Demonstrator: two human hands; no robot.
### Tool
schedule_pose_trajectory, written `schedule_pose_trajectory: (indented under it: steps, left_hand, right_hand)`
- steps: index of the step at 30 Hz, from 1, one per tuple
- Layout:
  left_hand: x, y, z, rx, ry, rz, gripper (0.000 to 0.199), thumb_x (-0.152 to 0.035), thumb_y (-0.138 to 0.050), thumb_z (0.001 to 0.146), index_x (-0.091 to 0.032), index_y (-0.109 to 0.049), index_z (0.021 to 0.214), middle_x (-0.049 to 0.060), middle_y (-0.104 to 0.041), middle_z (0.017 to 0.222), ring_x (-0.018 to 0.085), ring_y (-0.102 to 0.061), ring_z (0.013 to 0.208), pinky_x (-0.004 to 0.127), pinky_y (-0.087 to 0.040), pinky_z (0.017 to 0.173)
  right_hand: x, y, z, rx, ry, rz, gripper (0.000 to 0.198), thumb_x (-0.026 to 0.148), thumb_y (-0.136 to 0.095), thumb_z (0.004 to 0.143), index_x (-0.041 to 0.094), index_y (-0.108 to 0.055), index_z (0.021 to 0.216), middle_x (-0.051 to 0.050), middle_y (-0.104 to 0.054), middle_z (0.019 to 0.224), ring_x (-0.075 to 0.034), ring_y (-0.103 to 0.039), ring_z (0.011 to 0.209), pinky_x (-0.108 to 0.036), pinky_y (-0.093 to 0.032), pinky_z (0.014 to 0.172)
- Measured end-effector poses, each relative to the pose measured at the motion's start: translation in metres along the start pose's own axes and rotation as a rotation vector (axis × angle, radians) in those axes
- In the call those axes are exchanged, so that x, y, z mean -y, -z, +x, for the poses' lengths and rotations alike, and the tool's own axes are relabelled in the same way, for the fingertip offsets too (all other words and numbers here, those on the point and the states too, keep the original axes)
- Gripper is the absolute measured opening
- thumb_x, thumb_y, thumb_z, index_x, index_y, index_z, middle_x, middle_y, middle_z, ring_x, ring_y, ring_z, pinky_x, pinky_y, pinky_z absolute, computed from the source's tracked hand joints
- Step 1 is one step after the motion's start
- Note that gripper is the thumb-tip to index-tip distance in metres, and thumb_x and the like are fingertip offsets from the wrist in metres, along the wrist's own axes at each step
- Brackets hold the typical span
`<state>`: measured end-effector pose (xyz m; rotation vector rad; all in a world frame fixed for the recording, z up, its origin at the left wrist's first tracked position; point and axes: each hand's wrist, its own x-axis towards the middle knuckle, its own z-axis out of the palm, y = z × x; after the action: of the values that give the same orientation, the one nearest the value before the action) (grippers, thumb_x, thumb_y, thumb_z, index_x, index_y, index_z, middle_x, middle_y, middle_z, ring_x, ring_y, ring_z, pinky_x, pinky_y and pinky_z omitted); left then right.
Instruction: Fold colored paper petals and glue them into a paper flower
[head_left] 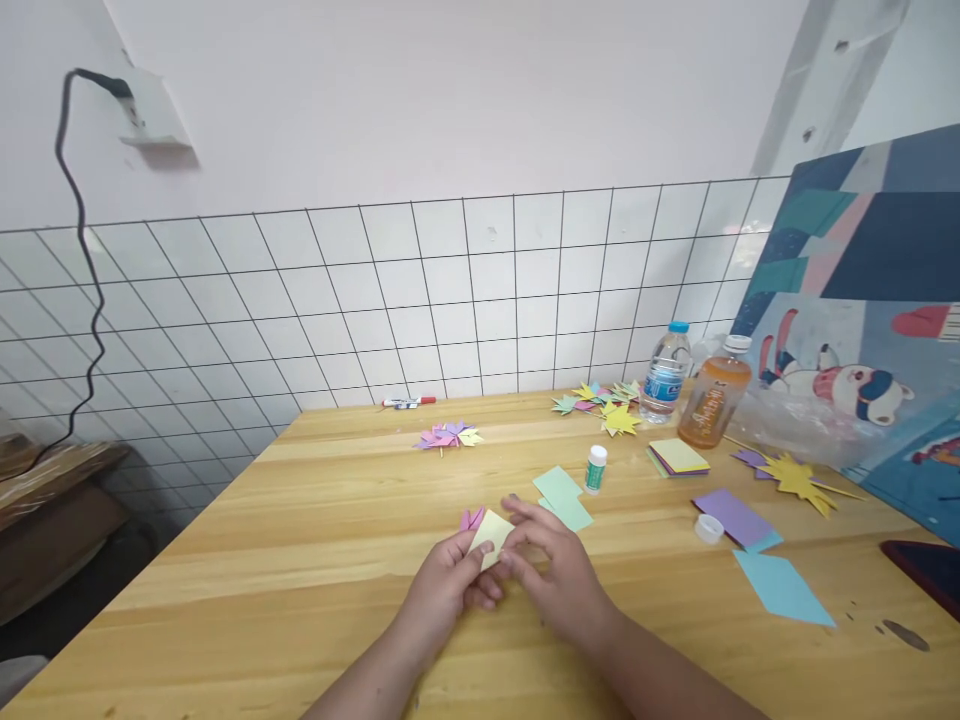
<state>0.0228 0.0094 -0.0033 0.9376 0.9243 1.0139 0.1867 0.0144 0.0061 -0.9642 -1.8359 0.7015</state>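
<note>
Between my two hands is a small piece of pale yellow paper (491, 535), tilted up off the table. My left hand (450, 580) grips its lower left side with the thumb on top. At the paper's right edge, the thumb and fingertips of my right hand (551, 565) are pinched. A pink folded paper piece (472, 519) shows just behind my left fingers; whether it is held or lies on the table I cannot tell. Light green paper sheets (562, 492) lie just beyond my right hand, beside an upright glue stick (595, 470) with a white top.
A water bottle (665, 375) and an orange drink bottle (714, 395) stand at the back right. Near them are folded paper leaves (619, 418), a paper stack (679, 457), a purple sheet (739, 518), a white cap (709, 529) and blue paper (784, 587). A marker (420, 402) lies at the back.
</note>
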Motion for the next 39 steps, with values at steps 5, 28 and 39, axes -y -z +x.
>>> schedule_pose_trajectory:
  steps: [5,28,39]
  left_hand:
    - [0.004,-0.002,0.001,-0.04,-0.069,0.123,0.042,-0.052,-0.063,0.072,-0.012,-0.065,0.084,0.007,-0.067,0.07,0.012,-0.058,0.051,0.023,-0.045,0.049]
    - [0.003,-0.005,-0.008,0.029,-0.252,0.594,0.034,-0.045,-0.048,0.085,-0.016,-0.06,0.073,0.003,-0.063,0.063,0.014,-0.055,0.057,0.024,-0.042,0.056]
    - [-0.005,-0.003,-0.006,-0.079,-0.192,0.304,0.043,-0.054,-0.051,0.08,-0.013,-0.064,0.078,0.003,-0.062,0.062,0.014,-0.054,0.055,0.025,-0.04,0.054]
  right_hand:
    - [-0.011,-0.006,0.004,-0.034,-0.256,0.199,0.018,0.035,-0.053,0.082,0.02,-0.055,0.072,-0.002,-0.057,0.066,-0.016,-0.055,0.06,-0.026,-0.045,0.054]
    - [-0.009,-0.003,0.003,-0.033,-0.292,0.191,0.016,0.035,-0.058,0.076,0.021,-0.052,0.072,0.002,-0.053,0.057,-0.013,-0.046,0.049,-0.023,-0.034,0.046]
    - [-0.007,-0.001,0.003,0.067,-0.116,0.197,0.012,0.019,-0.051,0.076,0.021,-0.063,0.079,-0.002,-0.065,0.086,-0.015,-0.061,0.074,-0.027,-0.049,0.064]
